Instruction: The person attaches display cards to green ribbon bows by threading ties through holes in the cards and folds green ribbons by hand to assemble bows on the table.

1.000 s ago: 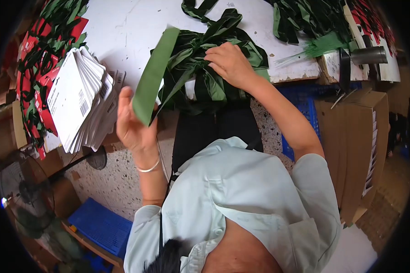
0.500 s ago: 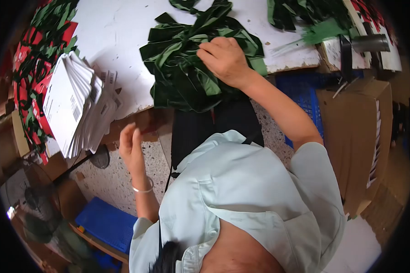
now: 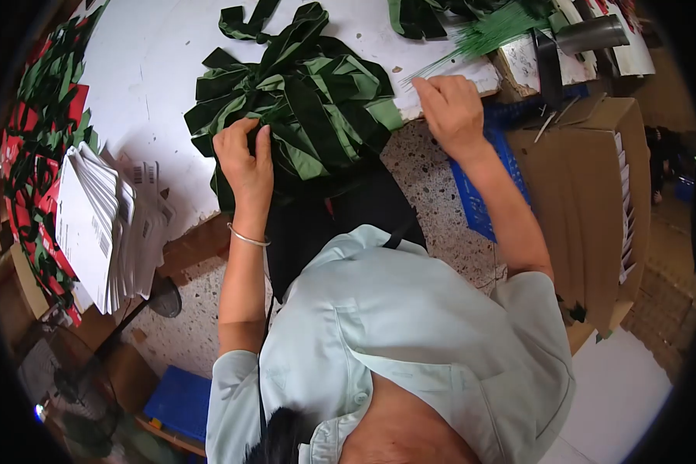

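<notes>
A heap of dark green velvet ribbons (image 3: 317, 116), with lighter green undersides, lies at the front edge of the white table. My left hand (image 3: 243, 166), wearing a bangle, is at the heap's near left side, thumb and forefinger closing on a ribbon there. To the right of the heap, my right hand (image 3: 455, 116) is raised by the table edge with fingers pinched together. Whatever is between those fingertips is too small to make out. Just beyond them lies a bundle of thin green wires (image 3: 491, 32), with some strands reaching toward the hand.
White printed cards (image 3: 93, 232) stand in a stack on the left, beside red cards with green ribbons (image 3: 35, 178). At right are a cardboard box (image 3: 572, 201), a blue crate (image 3: 472, 193) and a metal cylinder (image 3: 591, 35). A fan (image 3: 66, 371) stands lower left.
My right hand has left the ribbon heap and moved right toward the wires. My left hand has risen from below the table edge to the heap. The view has shifted slightly.
</notes>
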Tool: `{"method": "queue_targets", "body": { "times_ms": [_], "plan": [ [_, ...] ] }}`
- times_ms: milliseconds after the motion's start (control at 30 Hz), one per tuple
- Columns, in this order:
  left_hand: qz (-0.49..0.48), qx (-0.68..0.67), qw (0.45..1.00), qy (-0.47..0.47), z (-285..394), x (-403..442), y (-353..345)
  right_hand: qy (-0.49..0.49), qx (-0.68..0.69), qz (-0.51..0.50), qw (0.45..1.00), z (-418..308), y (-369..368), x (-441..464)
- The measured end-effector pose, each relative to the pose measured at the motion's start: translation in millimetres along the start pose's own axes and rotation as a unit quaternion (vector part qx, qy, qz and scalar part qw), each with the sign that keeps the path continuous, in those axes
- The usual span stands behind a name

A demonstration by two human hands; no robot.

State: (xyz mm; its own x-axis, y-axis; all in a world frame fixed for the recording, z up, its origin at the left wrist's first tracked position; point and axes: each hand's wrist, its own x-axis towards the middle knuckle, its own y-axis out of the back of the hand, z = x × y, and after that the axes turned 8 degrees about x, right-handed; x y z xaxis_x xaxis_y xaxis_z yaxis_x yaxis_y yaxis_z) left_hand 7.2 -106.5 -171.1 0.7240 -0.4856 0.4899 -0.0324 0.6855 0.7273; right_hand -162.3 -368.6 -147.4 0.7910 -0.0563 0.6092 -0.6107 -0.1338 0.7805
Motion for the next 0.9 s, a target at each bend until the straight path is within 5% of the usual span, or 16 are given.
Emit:
{"method": "queue_targets", "body": {
  "times_ms": [167,367,567,667,767,900],
  "plan": [
    [0.014,-0.016,0.999,-0.048,1,-8,9,0.05,-0.025,-0.046,0.997,18,-5,6],
    [0.007,-0.057,0.998,0.002,3,-34,15,0.1,-0.025,-0.029,0.994,-4,9,26],
    [-0.046,-0.122,0.987,0.092,2,-27,16,0.204,0.215,0.085,0.951,-99,1,83],
    [-0.062,-0.135,0.982,0.116,1,-23,22,0.169,0.198,-0.016,0.965,-127,-17,90],
    [-0.063,-0.038,0.997,0.031,-11,-18,32,0.063,0.188,-0.124,0.972,-114,-68,85],
    [-0.056,0.041,0.995,0.078,-37,-9,47,0.023,0.229,-0.123,0.965,-87,-97,68]
  ]
}}
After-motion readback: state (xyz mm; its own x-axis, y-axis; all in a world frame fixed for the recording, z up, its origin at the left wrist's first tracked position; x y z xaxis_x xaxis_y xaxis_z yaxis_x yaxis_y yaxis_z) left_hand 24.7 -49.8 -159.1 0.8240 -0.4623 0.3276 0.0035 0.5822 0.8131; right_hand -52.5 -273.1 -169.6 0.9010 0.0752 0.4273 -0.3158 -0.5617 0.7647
